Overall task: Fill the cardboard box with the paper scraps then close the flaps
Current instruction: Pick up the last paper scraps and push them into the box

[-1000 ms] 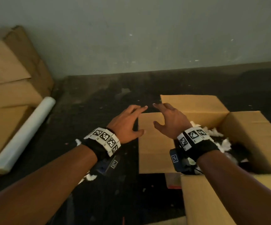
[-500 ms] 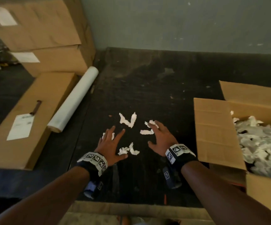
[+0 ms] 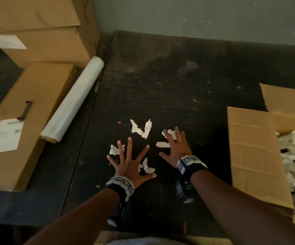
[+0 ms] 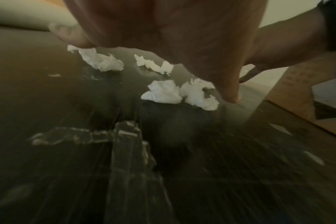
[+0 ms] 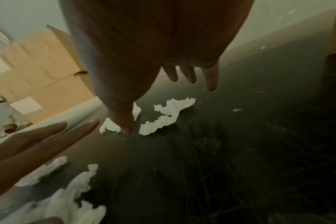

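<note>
Both hands have spread wider over the scraps since half a second ago, and the view has tilted nearer. Palm down, the left hand [image 3: 129, 165] splays its straight fingers, holding nothing, with paper scraps [image 3: 141, 129] under and just past it. Beside it, the right hand [image 3: 176, 149] lies flat and relaxed, its fingers [image 3: 177, 135] overlapping two scraps. Only the wrist views show both palms slightly above the dark table [image 3: 169, 82] and the thumbs reaching down beside scraps. Farther right stands the cardboard box [image 3: 254, 152], flaps open, scraps piled inside. Along the far left lie a white roll [image 3: 72, 101] and stacked cartons [image 3: 37, 32].
</note>
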